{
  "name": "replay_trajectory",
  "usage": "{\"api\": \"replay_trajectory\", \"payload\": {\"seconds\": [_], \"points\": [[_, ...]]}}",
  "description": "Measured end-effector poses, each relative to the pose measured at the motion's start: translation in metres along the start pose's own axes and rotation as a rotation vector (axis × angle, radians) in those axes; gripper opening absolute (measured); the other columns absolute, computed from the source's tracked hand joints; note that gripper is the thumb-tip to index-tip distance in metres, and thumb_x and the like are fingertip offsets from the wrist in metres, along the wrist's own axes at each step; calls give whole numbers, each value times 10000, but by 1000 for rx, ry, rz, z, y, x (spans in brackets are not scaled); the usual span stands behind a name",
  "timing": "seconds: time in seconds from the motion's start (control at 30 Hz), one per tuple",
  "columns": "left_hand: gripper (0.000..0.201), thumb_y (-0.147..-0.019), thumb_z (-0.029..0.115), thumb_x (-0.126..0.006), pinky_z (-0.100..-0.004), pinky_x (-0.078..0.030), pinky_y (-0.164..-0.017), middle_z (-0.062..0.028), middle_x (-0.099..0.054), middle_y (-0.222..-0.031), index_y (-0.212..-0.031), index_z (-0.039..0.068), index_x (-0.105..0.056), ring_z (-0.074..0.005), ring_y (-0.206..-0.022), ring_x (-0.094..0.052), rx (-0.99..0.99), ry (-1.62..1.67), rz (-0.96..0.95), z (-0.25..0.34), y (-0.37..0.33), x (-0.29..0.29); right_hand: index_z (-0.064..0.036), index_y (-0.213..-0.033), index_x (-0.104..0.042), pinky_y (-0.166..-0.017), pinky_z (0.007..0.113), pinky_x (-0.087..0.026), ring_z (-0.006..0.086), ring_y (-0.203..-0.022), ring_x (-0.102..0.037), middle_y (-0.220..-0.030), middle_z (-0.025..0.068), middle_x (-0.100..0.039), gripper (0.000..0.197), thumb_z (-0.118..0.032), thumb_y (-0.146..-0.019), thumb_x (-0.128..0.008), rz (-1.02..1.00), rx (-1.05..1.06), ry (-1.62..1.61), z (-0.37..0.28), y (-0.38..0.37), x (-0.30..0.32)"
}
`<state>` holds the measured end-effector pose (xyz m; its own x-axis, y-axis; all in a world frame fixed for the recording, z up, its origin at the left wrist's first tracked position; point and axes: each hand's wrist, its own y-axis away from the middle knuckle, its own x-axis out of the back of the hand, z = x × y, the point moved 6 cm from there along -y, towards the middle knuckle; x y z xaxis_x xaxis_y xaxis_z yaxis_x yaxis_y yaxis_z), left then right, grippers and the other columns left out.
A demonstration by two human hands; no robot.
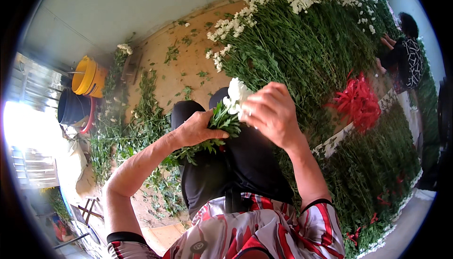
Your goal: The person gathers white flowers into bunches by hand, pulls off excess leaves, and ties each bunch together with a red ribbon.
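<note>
Above my lap, my left hand (198, 129) is closed around the leafy green stems of a small bunch of white chrysanthemums (236, 93). The white blooms point up and away from me, and leaves stick out past my thumb. At the right side of the blooms is my right hand (271, 115), fingers bent and slightly blurred. Its fingertips meet the white petals, partly hiding them. The lower stems trail over my dark trousers toward the left.
A large heap of white chrysanthemums (302, 46) lies ahead to the right, with red ribbons (357, 102) beside it. More bundles (373, 164) lie at the near right. Loose leafy stems (146, 108) litter the left floor near a yellow bucket (89, 77) and a dark bucket (74, 108). A co-worker (406, 58) crouches far right.
</note>
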<state>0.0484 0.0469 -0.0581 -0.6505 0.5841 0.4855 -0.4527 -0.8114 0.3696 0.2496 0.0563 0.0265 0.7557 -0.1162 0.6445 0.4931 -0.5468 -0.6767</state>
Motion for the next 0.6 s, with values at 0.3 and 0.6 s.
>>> {"api": "replay_trajectory", "payload": {"seconds": [0.3, 0.6], "points": [[651, -751, 431, -822, -401, -528, -834, -193, -690, -1010, -1206, 28, -591, -333, -961, -670, -186, -71, 40, -10, -17, -8, -61, -1404, -462, -1192, 544, -220, 291, -1339, -446, -1367, 100, -539, 1001, -559, -603, -796, -445, 148, 179, -39, -10, -62], [755, -573, 139, -878, -508, -439, -985, -175, -468, -1351, -1253, 125, -551, -393, -1206, -510, -33, -735, 700, -22, 130, -1, -17, -1344, -521, -1201, 565, -214, 265, -1162, -546, -1149, 98, -618, 957, -542, -590, -790, -390, 170, 348, -19, 7, -80]]}}
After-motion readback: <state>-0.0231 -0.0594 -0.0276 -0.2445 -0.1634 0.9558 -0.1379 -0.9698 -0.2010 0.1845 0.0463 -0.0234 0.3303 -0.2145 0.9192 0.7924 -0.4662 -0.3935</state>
